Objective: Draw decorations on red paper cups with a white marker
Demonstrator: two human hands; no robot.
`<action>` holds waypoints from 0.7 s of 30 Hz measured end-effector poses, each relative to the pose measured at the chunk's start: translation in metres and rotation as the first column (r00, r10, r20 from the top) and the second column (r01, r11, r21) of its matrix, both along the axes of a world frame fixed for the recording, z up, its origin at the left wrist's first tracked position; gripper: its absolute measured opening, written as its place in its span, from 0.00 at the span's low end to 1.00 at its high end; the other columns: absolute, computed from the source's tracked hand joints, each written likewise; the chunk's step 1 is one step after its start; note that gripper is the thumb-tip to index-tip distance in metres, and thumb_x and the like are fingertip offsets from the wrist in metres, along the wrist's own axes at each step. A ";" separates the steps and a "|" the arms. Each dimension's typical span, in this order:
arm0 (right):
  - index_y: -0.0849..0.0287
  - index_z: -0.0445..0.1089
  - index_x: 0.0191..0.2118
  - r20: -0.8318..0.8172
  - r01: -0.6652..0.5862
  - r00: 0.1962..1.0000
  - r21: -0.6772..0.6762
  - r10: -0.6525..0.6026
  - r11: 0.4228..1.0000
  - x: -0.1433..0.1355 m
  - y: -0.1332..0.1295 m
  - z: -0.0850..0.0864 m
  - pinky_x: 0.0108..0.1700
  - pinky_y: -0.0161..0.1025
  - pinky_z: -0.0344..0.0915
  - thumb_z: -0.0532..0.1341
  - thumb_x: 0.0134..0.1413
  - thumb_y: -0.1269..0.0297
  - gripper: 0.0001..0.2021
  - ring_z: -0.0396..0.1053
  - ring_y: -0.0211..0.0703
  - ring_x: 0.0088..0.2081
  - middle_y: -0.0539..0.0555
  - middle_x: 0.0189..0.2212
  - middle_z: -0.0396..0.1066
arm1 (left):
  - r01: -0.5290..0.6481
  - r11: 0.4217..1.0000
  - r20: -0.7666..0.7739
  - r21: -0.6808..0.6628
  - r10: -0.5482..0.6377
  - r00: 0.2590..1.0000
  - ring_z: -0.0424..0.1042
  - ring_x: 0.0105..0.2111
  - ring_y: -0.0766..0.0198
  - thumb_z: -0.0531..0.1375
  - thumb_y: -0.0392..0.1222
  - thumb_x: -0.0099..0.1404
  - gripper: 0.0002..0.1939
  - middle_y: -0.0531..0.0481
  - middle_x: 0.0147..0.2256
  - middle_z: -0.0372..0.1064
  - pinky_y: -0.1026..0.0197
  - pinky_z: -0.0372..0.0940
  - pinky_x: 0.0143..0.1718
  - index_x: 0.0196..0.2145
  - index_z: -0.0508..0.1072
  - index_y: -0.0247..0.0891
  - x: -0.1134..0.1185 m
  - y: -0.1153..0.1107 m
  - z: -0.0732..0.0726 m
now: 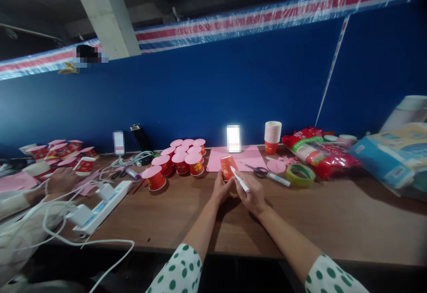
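My left hand (222,187) is closed around a red paper cup (227,166), which lies tilted over the near edge of a pink paper sheet (251,152). In my right hand (252,193) is a white marker (240,180), its tip at the side of the cup. Just right of the hands lie a pair of scissors (261,171), another white marker (279,179), a pink paper disc (275,165) and a roll of clear tape (300,176). To the left stand several red cups topped with pink discs (180,159).
A stack of cups (272,137) stands behind the tape, beside a red plastic bag (320,152) and a blue package (390,152). Left are a power strip (105,206) with white cables, a black bottle (141,137) and a co-worker's hand (62,181) near more cups. A blue partition (213,92) runs behind.
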State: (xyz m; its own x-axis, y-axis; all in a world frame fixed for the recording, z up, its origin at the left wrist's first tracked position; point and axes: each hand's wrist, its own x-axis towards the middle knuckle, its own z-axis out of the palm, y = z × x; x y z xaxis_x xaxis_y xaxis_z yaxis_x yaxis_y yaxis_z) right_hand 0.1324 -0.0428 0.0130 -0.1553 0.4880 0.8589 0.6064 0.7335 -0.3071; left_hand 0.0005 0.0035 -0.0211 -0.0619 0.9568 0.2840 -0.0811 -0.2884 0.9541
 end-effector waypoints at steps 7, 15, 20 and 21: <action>0.60 0.66 0.51 -0.008 -0.029 1.000 0.010 0.029 1.000 0.000 -0.002 0.002 0.46 0.43 0.69 0.55 0.57 0.68 0.15 0.71 0.46 0.43 0.60 0.42 0.72 | 0.020 0.999 0.091 -0.030 -0.017 0.996 0.71 0.33 0.65 0.65 0.45 0.50 0.21 0.48 0.37 0.71 0.62 0.65 0.38 0.41 0.66 0.38 0.003 -0.001 0.002; 0.60 0.65 0.52 -0.016 0.019 1.000 0.015 -0.018 1.000 0.000 -0.002 0.004 0.47 0.43 0.69 0.53 0.59 0.67 0.16 0.71 0.46 0.44 0.60 0.43 0.72 | 0.059 0.995 0.118 -0.080 -0.049 0.992 0.71 0.33 0.64 0.66 0.45 0.49 0.24 0.46 0.38 0.71 0.64 0.65 0.35 0.42 0.66 0.37 0.004 -0.008 0.014; 0.60 0.66 0.51 -0.009 0.018 1.000 0.010 -0.018 1.000 0.000 -0.002 0.005 0.47 0.43 0.68 0.53 0.59 0.67 0.15 0.71 0.46 0.44 0.60 0.44 0.72 | 0.061 0.994 0.067 -0.088 -0.056 0.996 0.71 0.31 0.65 0.65 0.47 0.49 0.24 0.46 0.36 0.72 0.64 0.65 0.33 0.43 0.66 0.37 0.002 -0.006 0.012; 0.59 0.66 0.52 -0.007 0.020 1.000 0.005 -0.020 1.000 0.000 -0.002 0.005 0.47 0.43 0.68 0.53 0.60 0.67 0.16 0.71 0.46 0.44 0.60 0.44 0.72 | 0.066 0.995 0.056 -0.081 -0.062 0.997 0.71 0.31 0.65 0.65 0.47 0.50 0.24 0.46 0.37 0.72 0.64 0.66 0.33 0.43 0.66 0.37 0.002 -0.005 0.011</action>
